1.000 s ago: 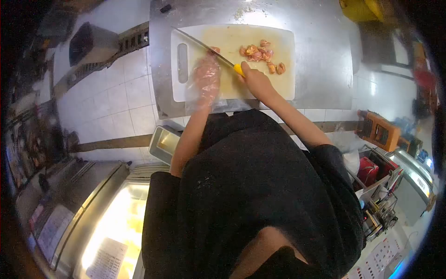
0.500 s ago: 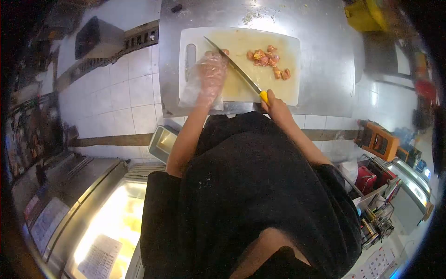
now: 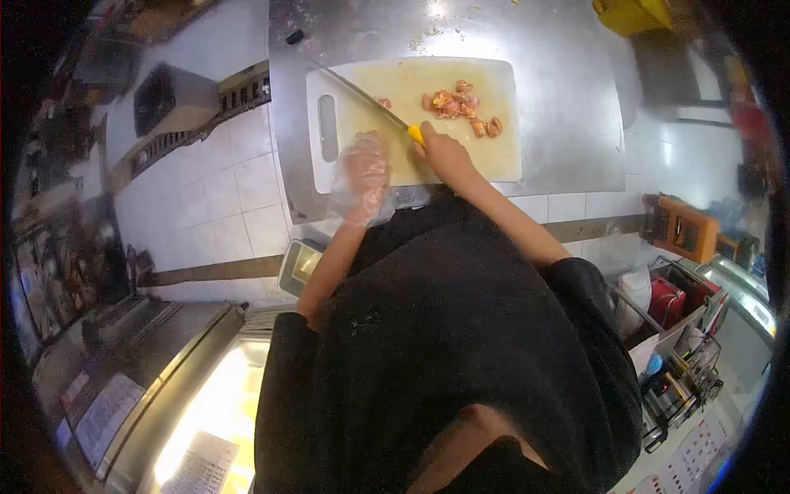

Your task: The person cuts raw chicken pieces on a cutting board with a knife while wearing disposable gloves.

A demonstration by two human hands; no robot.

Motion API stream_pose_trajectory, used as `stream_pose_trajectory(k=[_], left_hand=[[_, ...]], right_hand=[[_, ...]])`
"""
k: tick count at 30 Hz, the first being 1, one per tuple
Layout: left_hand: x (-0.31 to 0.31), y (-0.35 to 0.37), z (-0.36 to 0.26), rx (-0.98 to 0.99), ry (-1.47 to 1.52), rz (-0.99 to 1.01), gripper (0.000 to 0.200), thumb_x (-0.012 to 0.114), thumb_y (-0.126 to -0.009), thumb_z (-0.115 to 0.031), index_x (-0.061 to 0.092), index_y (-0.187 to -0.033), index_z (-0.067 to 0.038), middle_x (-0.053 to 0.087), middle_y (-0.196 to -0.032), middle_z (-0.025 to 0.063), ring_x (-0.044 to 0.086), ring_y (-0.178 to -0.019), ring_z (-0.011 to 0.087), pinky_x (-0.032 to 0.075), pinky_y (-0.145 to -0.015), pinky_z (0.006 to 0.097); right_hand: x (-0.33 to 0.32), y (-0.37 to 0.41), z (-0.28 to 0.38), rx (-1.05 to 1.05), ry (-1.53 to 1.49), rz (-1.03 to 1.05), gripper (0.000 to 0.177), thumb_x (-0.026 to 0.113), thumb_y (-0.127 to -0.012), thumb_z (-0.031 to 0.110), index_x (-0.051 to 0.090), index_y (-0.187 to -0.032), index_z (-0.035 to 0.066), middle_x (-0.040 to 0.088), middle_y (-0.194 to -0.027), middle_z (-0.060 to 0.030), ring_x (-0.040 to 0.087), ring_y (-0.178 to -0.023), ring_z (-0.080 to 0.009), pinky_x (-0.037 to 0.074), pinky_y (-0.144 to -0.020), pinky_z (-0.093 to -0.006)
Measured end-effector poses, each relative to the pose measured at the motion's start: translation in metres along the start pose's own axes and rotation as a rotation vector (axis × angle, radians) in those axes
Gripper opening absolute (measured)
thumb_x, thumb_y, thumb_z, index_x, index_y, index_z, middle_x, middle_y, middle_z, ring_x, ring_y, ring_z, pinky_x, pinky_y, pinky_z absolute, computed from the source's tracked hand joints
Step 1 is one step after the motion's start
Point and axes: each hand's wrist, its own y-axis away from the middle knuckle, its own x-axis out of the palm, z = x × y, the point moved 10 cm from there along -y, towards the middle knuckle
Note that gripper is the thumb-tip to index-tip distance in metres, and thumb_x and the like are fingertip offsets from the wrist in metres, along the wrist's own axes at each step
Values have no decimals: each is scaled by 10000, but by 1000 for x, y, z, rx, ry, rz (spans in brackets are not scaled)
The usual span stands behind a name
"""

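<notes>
My right hand [image 3: 445, 155] is closed round the yellow handle of a long knife [image 3: 360, 92], whose blade slants up and left across the white cutting board [image 3: 502, 156]. My left hand [image 3: 366, 171], in a loose clear plastic glove, is over the board's near left edge, below the blade. Glare on the plastic and blur hide how its fingers lie and whether they hold anything. A small piece of raw meat [image 3: 384, 103] lies beside the blade. Several more chunks of raw meat [image 3: 451, 104] are clustered on the right half of the board, with a few nearer pieces apart.
The board lies on a metal table [image 3: 568, 107] with scraps near its far side and a small black object [image 3: 295, 37] at far left. A yellow item [image 3: 632, 16] is at far right. Below the table's left side stands a pale rectangular container [image 3: 300, 267].
My left hand has drawn back toward me, uncovering the board's handle slot and a small meat piece. My right hand has moved the knife up and to the left.
</notes>
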Motion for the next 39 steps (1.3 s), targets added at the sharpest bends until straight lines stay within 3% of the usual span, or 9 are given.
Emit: stream_pose_trajectory(k=[2,6,9,13,20,25,30,33,39], left_hand=[[13,-3,-13,-44,341,109,196,409,-912,-181,535,-1035,-95,539,-944,15,517,-755,120,445,-661,272],[65,-14,10,-529,2370,244,285,462,-886,-196,511,-1144,-88,542,-993,71,543,-819,220,450,-762,318],[48,-34,73,-421,2301,-69,253,514,-856,-150,543,-1075,-26,559,-976,133,538,-886,279,457,-776,353],[50,-17,87,-294,2607,130,262,518,-863,-141,534,-1100,-30,550,-1022,150,530,-951,257,441,-848,357],[93,24,15,-967,2771,310,331,536,-825,-61,524,-1156,-59,570,-973,105,549,-886,218,468,-772,322],[57,-11,52,-634,2659,205,277,538,-798,-38,578,-1068,-80,575,-946,99,544,-916,259,448,-779,371],[49,-18,17,-550,2606,365,234,554,-775,-53,601,-999,-105,578,-976,104,525,-958,304,426,-801,433],[35,-12,27,-585,2044,-75,410,545,-799,-86,508,-1203,-148,563,-1062,83,526,-914,262,444,-740,379],[37,-21,47,-613,2104,-15,324,546,-781,-59,577,-1097,-129,592,-1006,83,541,-940,258,444,-749,371]], right_hand=[[-7,27,-12,-27,-7,-19,304,528,-830,252,407,-997,29,578,-688,-214,572,-646,-393,442,-554,-481],[-16,78,-63,205,-92,49,264,508,-857,255,398,-968,42,576,-701,-246,570,-674,-418,423,-566,-495],[-40,91,-67,282,-93,29,264,502,-865,266,392,-942,39,571,-703,-263,560,-692,-437,417,-574,-503],[-50,90,-57,277,-126,41,258,498,-872,267,392,-918,37,570,-692,-261,556,-686,-442,418,-569,-501],[-47,82,-31,228,-121,72,260,510,-870,260,401,-925,32,567,-675,-261,557,-663,-441,419,-550,-494],[-33,72,-20,155,-120,128,267,526,-867,285,413,-921,50,576,-682,-250,567,-665,-432,428,-541,-466],[-29,69,-21,115,-67,149,264,526,-867,278,408,-924,49,575,-672,-247,571,-652,-424,434,-536,-468],[-28,69,-21,95,-53,143,261,524,-867,272,405,-925,46,572,-661,-245,570,-639,-421,434,-530,-477],[-23,59,-24,82,33,151,251,524,-862,250,394,-917,43,564,-636,-237,567,-617,-417,431,-524,-486]])
